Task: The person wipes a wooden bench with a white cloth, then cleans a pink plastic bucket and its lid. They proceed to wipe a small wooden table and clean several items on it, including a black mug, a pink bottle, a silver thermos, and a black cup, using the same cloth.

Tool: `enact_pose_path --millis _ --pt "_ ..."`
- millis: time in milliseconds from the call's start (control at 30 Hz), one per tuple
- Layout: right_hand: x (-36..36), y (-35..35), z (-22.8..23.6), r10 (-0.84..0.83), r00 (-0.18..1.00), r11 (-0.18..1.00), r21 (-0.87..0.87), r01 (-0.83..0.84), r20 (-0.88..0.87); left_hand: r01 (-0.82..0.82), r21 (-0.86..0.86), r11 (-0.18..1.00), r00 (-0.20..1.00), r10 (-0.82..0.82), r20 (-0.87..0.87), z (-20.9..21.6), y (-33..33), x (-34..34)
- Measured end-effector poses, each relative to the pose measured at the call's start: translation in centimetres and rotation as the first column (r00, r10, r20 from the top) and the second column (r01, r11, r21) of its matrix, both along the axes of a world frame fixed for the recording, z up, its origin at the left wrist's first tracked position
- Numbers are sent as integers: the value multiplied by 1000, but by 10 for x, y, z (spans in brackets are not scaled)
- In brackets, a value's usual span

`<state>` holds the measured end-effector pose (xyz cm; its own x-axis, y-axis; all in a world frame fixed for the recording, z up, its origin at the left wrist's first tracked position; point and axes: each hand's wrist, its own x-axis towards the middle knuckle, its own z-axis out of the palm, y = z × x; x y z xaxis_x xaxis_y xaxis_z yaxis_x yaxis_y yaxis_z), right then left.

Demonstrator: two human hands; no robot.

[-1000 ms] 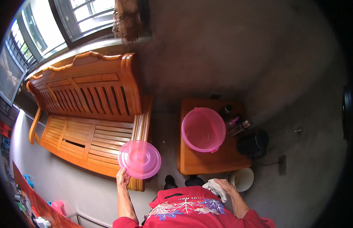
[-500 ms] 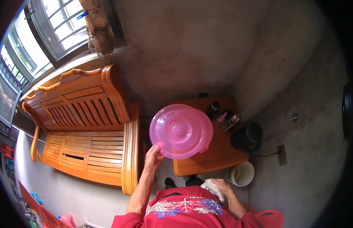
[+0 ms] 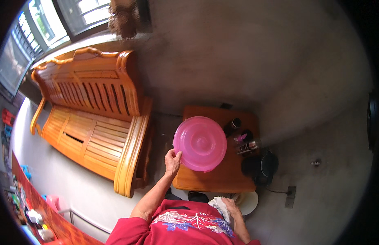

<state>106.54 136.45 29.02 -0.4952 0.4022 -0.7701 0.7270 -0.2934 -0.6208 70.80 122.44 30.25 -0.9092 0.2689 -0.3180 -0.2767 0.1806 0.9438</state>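
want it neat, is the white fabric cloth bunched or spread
Bunched: the white cloth shows crumpled folds in the right hand.

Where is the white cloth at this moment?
In the head view, the white cloth is low, just right of centre, held in the right hand, left of the pale bucket.

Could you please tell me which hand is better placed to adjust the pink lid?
Probably the left hand: it is at the near-left edge of the pink lid, whereas the right hand holds a white cloth near the body, apart from the lid.
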Motion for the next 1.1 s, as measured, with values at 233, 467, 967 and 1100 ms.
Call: enact_pose_path --millis 233,467,967,1100 --pt "-35 47 14 -55 987 987 -155 31 -148 -221 -352 909 942 106 -319 3 15 17" --pt "-117 98 47 0 963 996 90 25 -269 -150 -272 951 968 198 157 -13 10 13" --pt "-294 57 37 701 672 311 950 13 -238 -237 60 970 954 220 204 -28 18 17" --pt "-323 10 48 982 181 72 995 -68 -59 -279 123 952 953 259 158 -49 18 22"
